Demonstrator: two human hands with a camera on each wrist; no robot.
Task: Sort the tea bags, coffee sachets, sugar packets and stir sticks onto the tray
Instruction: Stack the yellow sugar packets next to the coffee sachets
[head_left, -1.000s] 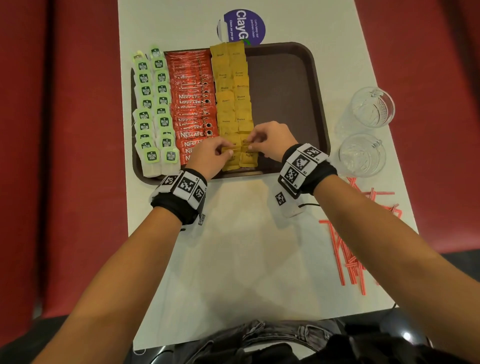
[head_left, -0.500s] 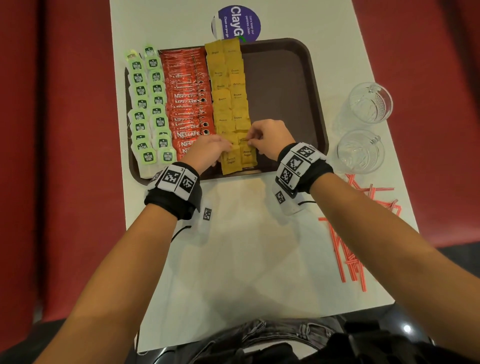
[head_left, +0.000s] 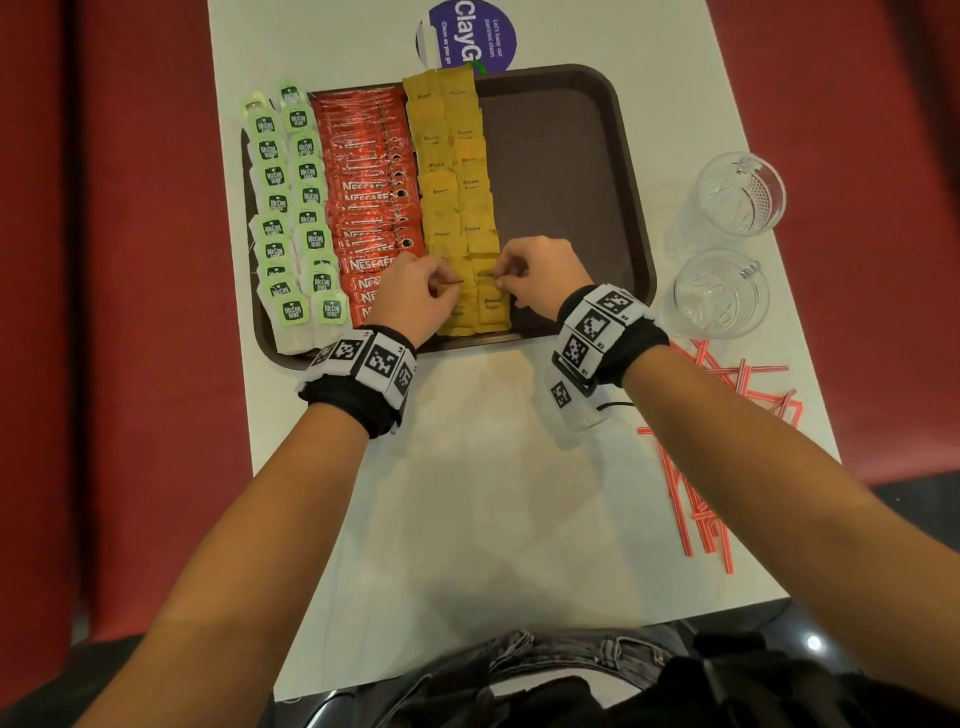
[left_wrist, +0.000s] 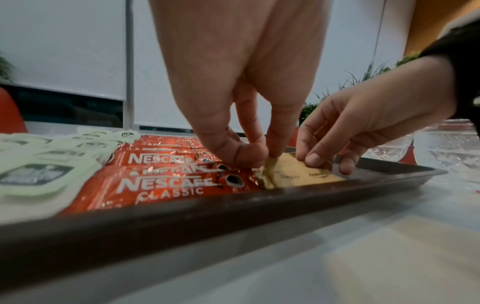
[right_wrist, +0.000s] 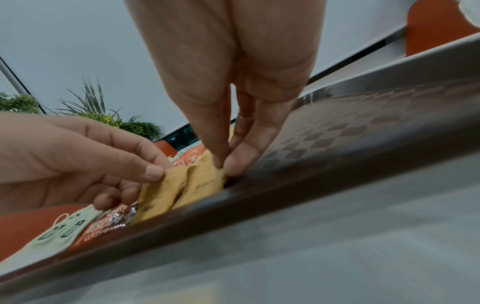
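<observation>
A brown tray (head_left: 561, 171) holds green tea bags (head_left: 291, 208) on the left, red coffee sachets (head_left: 371, 192) beside them, and yellow sugar packets (head_left: 454, 171) in two columns in the middle. My left hand (head_left: 444, 283) pinches the top edge of a sugar packet (left_wrist: 270, 170) near the tray's front rim. My right hand (head_left: 501, 278) pinches the neighbouring sugar packet (right_wrist: 205, 179) in the right column. Red-striped stir sticks (head_left: 711, 467) lie scattered on the white table at the right, off the tray.
Two glass mugs (head_left: 737, 197) stand right of the tray, close to the table's right edge. A round purple sticker (head_left: 467, 34) lies beyond the tray. Red seating flanks the table (head_left: 493, 493) on both sides. The tray's right third shows bare surface.
Both hands have stayed over the front rows of sugar packets, shifting slightly away from the front rim. The camera has tilted a little, so the tray sits higher in view.
</observation>
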